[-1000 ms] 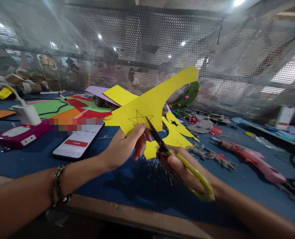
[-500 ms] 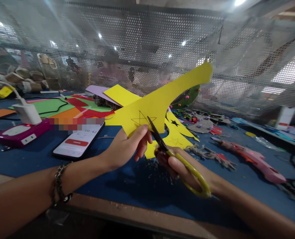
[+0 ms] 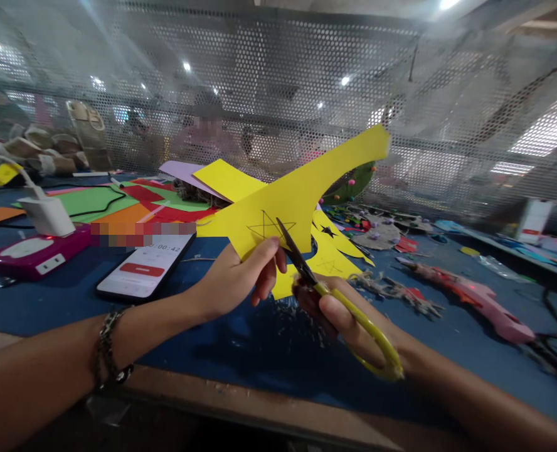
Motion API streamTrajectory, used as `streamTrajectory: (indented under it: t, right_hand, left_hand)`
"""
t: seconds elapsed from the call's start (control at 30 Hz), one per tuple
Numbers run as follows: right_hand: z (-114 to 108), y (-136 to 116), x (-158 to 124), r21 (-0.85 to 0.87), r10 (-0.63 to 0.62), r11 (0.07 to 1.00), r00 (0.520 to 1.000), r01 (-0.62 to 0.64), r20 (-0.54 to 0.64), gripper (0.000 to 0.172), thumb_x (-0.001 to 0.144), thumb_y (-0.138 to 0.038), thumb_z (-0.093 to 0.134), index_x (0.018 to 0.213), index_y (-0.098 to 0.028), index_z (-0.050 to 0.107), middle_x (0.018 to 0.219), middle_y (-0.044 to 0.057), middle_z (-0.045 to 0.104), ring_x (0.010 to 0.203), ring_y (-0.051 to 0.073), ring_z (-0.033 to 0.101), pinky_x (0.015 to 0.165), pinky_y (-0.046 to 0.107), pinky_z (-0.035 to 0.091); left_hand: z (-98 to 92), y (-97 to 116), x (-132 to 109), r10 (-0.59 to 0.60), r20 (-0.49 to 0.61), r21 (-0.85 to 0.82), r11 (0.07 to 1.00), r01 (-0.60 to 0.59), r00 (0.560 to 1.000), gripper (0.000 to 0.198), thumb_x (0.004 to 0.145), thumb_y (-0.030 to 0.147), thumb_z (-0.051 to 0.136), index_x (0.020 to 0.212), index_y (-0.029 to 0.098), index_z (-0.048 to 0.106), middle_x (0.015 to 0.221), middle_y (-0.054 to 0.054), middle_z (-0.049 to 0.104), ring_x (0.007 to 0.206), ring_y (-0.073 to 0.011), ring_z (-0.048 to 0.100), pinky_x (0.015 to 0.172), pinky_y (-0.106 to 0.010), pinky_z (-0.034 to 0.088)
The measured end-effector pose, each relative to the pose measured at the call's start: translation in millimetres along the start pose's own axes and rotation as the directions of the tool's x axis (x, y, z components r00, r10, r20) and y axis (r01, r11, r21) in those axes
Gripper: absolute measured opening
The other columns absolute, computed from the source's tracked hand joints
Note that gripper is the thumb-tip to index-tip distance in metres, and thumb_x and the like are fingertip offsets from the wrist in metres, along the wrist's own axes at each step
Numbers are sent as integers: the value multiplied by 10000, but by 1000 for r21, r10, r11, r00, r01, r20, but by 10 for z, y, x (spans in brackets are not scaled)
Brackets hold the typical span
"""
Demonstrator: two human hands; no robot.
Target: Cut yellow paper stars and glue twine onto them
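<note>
My left hand (image 3: 241, 276) pinches the lower edge of a yellow paper sheet (image 3: 302, 188), which is raised above the blue table and has a star (image 3: 268, 226) drawn in pencil on it. My right hand (image 3: 342, 317) grips yellow-handled scissors (image 3: 335, 298). Their dark blades point up and left and meet the paper just right of the star. More yellow paper with star outlines and one star-shaped hole (image 3: 328, 254) lies on the table behind the scissors.
A phone (image 3: 147, 267) showing a timer lies at the left, next to a magenta device (image 3: 29, 254) with a white charger. Coloured paper sheets (image 3: 118, 207) are piled behind. A pink glue gun (image 3: 476, 301) and craft scraps lie at the right. A perforated metal screen (image 3: 278, 94) closes the back.
The far tip of the yellow sheet swung up, then dropped back a little. The star edged right by the blades. The scissor handles shifted slightly, and the phone's timer advanced.
</note>
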State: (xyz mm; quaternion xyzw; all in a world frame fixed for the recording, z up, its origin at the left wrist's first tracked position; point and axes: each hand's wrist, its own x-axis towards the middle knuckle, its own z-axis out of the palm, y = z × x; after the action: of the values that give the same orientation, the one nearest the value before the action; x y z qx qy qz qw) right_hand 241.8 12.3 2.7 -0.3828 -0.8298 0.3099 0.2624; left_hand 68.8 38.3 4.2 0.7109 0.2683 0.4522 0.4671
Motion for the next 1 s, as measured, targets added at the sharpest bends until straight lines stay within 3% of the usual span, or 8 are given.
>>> streamTrajectory:
  t: [0.17,0.47,0.73,1.0]
  right_hand:
    - [-13,24,0,-21,-1,1000,999,2,45,556,733,-710,177,630,-183,322,510,-39,337,454,73,273,408,218,239]
    - [-23,9,24,-52,4,999,1000,-3,2,578,707,-732,194,630,-178,338,505,-44,317,447,67,257,409,207,208]
    - [-35,37,38,-27,-9,1000,999,10,31,581,702,-738,194,644,-177,334,510,-43,308,455,70,249,418,212,208]
    - [-69,4,9,-96,-99,990,994,102,38,522,758,-669,230,760,-174,393,665,5,410,571,108,368,512,234,336]
  left_hand:
    - [2,-20,-19,-12,32,-40,999,13,999,340,860,360,270,643,166,445,362,76,391,301,-56,365,348,-171,321]
    - [4,-13,-9,-4,40,-56,998,6,999,347,872,323,253,633,164,448,359,73,385,301,-54,361,347,-166,321]
    - [-4,-39,-13,-13,50,-79,997,16,999,347,878,333,259,648,163,455,364,72,394,306,-54,365,350,-165,324]
    - [14,-52,-14,6,76,-26,1000,-4,997,339,876,327,230,668,167,445,361,79,391,300,-51,355,361,-166,326]
